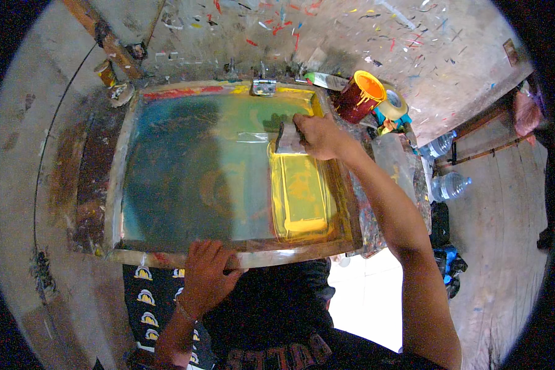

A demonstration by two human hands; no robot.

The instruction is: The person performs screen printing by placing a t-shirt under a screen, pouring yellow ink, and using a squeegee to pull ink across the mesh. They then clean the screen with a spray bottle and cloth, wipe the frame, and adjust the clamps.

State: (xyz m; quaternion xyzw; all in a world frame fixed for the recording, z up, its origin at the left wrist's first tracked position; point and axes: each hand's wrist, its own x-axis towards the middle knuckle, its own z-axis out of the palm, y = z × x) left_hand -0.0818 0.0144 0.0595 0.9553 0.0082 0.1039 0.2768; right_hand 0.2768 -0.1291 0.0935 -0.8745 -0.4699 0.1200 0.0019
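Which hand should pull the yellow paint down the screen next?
Probably the right hand: it grips the squeegee above the yellow ink. The left hand presses on the screen frame.

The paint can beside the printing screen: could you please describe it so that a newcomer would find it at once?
Start at the large wooden-framed printing screen on the paint-spattered table. Just past its far right corner, beyond the right hand gripping the squeegee, stands the paint can. It is dark red, open-topped, with orange paint inside and running over its rim, unlike the pale tape roll beside it.

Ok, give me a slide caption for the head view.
Right hand draws a squeegee through yellow ink on a screen-printing frame steadied by the left hand.
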